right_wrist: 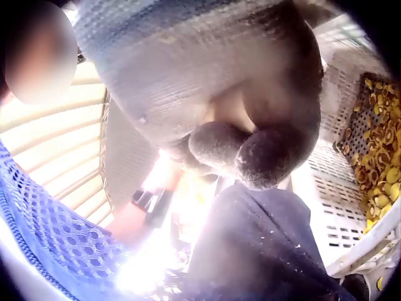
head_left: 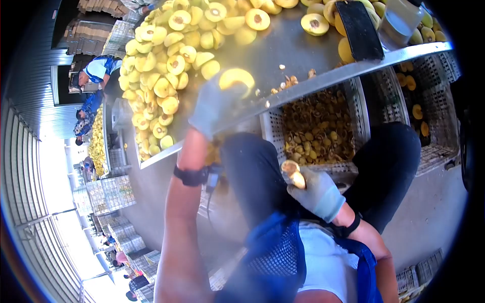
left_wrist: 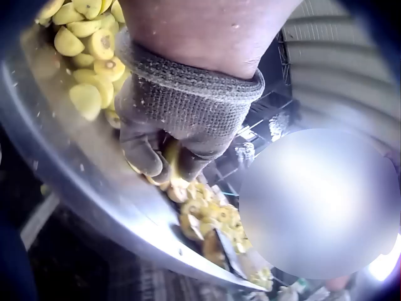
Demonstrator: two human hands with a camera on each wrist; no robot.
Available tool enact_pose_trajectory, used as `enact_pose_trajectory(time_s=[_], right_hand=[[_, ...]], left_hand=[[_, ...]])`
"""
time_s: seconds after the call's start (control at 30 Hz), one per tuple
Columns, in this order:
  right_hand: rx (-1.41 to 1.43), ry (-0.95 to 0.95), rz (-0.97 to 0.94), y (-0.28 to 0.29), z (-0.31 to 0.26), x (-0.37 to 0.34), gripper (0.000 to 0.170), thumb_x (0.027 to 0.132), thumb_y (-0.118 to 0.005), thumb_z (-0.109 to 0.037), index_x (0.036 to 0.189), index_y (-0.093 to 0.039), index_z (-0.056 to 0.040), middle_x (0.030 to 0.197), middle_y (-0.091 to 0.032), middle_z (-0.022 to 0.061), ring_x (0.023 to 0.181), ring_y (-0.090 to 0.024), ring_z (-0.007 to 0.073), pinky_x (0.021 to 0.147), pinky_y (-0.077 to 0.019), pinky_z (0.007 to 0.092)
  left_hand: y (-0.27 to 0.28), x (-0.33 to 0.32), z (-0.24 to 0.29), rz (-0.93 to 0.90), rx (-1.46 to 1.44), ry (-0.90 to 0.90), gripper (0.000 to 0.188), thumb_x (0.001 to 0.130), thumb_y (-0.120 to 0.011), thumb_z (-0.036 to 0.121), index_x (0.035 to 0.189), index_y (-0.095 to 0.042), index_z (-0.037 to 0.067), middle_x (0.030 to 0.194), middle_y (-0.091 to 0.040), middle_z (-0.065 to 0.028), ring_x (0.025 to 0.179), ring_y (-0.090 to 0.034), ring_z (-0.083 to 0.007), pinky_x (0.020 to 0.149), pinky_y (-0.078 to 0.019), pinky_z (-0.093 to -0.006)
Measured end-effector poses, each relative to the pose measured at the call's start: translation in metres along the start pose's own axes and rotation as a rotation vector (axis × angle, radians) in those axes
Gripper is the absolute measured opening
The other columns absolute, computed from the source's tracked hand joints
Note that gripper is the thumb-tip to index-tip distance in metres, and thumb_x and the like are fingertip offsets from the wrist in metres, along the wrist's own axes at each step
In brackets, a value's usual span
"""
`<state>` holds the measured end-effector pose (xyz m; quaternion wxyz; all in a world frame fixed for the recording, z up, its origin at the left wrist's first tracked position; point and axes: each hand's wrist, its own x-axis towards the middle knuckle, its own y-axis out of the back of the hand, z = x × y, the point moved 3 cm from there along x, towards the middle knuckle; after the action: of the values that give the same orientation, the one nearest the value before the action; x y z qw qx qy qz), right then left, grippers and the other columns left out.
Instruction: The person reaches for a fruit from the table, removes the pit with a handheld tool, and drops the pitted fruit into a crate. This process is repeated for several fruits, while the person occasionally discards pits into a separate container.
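A yellow fruit half (head_left: 236, 78) is sitting in the grip of the left hand (head_left: 208, 103), just over the metal table (head_left: 298, 53) and beside the big pile of cut fruit (head_left: 166, 86). The left fingers are bending and pinching it against the thumb. Lower down, over the lap, the right hand (head_left: 321, 196) is curling its fingers around a small light piece with a brown middle (head_left: 292, 171); I cannot tell if a tool is hiding there. A crate (head_left: 359, 108) full of brown and yellow scraps is standing under the table edge, and a black phone (head_left: 359, 31) is lying up on the fruit. It looks like the person is moving one half at the pile while holding another bit. The next move seems to be calling for a soft grip and good aim, without squashing the fruit.
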<state>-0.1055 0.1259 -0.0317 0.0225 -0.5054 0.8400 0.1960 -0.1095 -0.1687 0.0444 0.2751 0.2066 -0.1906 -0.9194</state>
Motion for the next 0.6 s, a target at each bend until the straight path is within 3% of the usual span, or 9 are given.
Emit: enact_pose_trajectory(time_s=[0.03, 0.13, 0.23, 0.37, 0.47, 0.6], right_hand=[[0.033, 0.013, -0.008, 0.001, 0.000, 0.000, 0.025, 0.085, -0.072, -0.026, 0.096, -0.068, -0.0034, 0.081, -0.069, 0.0233, 0.076, -0.067, 0.0436, 0.069, -0.0540, 0.0498], [0.189, -0.038, 0.058, -0.004, 0.006, -0.001, 0.027, 0.083, -0.073, -0.024, 0.096, -0.067, -0.0013, 0.082, -0.068, 0.0242, 0.078, -0.067, 0.0437, 0.069, -0.0536, 0.0474], [0.245, -0.083, 0.056, 0.000, 0.004, -0.002, 0.028, 0.083, -0.072, -0.023, 0.096, -0.067, 0.0002, 0.086, -0.068, 0.0251, 0.082, -0.067, 0.0436, 0.072, -0.0537, 0.0455], [0.074, -0.079, 0.041, 0.001, -0.005, -0.007, 0.028, 0.084, -0.069, -0.025, 0.099, -0.068, -0.0009, 0.090, -0.069, 0.0250, 0.085, -0.067, 0.0435, 0.075, -0.0534, 0.0467], [0.012, -0.065, 0.016, -0.004, -0.005, -0.009, 0.027, 0.086, -0.068, -0.025, 0.100, -0.069, -0.0016, 0.091, -0.069, 0.0251, 0.087, -0.067, 0.0434, 0.076, -0.0533, 0.0473], [-0.050, -0.057, -0.021, -0.009, -0.005, -0.012, 0.026, 0.086, -0.066, -0.024, 0.099, -0.069, -0.0017, 0.091, -0.069, 0.0251, 0.088, -0.067, 0.0437, 0.077, -0.0530, 0.0477]], left_hand=[[-0.014, -0.024, 0.006, -0.031, -0.062, -0.017, 0.048, 0.085, -0.074, 0.019, 0.127, -0.060, 0.001, 0.081, -0.067, -0.0029, 0.055, -0.058, -0.0075, 0.046, -0.0472, -0.0227], [-0.051, -0.086, 0.011, -0.139, 0.014, 0.232, 0.047, 0.087, -0.073, 0.018, 0.130, -0.060, 0.007, 0.092, -0.069, -0.0050, 0.064, -0.062, -0.0082, 0.055, -0.0520, -0.0227], [-0.075, -0.118, -0.010, -0.212, 0.017, 0.176, 0.051, 0.087, -0.073, 0.019, 0.134, -0.057, 0.006, 0.092, -0.069, -0.0047, 0.063, -0.061, -0.0071, 0.056, -0.0518, -0.0222], [-0.081, -0.140, -0.024, -0.200, 0.052, 0.121, 0.050, 0.088, -0.073, 0.022, 0.133, -0.058, 0.007, 0.092, -0.070, -0.0052, 0.063, -0.061, -0.0066, 0.056, -0.0518, -0.0221], [-0.080, -0.154, -0.017, -0.187, 0.114, 0.158, 0.045, 0.087, -0.073, 0.022, 0.128, -0.062, 0.007, 0.093, -0.071, -0.0079, 0.068, -0.065, -0.0118, 0.063, -0.0542, -0.0267], [-0.077, -0.160, -0.019, -0.130, 0.333, -0.142, 0.036, 0.084, -0.071, 0.022, 0.117, -0.067, 0.007, 0.094, -0.072, -0.0127, 0.080, -0.069, -0.0237, 0.075, -0.0543, -0.0346]])
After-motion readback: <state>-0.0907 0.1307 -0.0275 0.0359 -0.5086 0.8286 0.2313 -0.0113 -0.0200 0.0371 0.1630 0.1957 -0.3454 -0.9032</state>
